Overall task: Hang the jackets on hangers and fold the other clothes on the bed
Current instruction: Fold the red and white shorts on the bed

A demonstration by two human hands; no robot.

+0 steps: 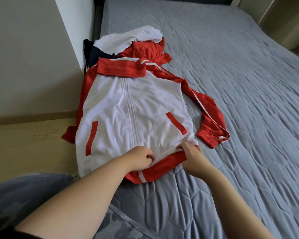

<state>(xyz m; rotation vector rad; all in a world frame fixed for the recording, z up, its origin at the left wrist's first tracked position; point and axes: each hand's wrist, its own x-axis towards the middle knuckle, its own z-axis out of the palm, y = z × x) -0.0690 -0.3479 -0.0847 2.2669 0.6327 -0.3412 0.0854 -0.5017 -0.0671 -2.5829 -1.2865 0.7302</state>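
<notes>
Jacket (133,107) lies front-up and flat on the bed (240,83), close to the bed's left edge, collar away from me, hem toward me. Body panel: white, thin smooth knit, finely creased. A closed zip (129,107) runs down the centre as a raised double ridge. Collar (121,67): red, broad, folded flat, ribbed look. Two slanted red pocket trims (176,124) sit low on the front. Sleeves are red and glossy. The one on my right (205,104) bends outward over the cover, has a white stripe along it and ends in a gathered elastic cuff (211,138). The other sleeve hangs off the bed edge. Hem band (164,163): red, stretchy, with two white stripes at the zip end, partly turned up. My left hand (140,156) rests on the white cloth just above the hem near the zip; fingers are curled in and bunched, tips nipping a small fold of fabric. My right hand (192,156) is at the hem's right corner, fingers curled round the red band and thumb on top, with the white cloth puckered beside it. Beyond the collar is a loose heap: white garment (128,38) on top, crumpled red garment (148,50) beside it, dark garment (93,52) at the bed edge. The bed cover is grey-blue and quilted in hexagon stitching. Pale wood floor (33,135) and off-white wall (24,49) are to my left.
</notes>
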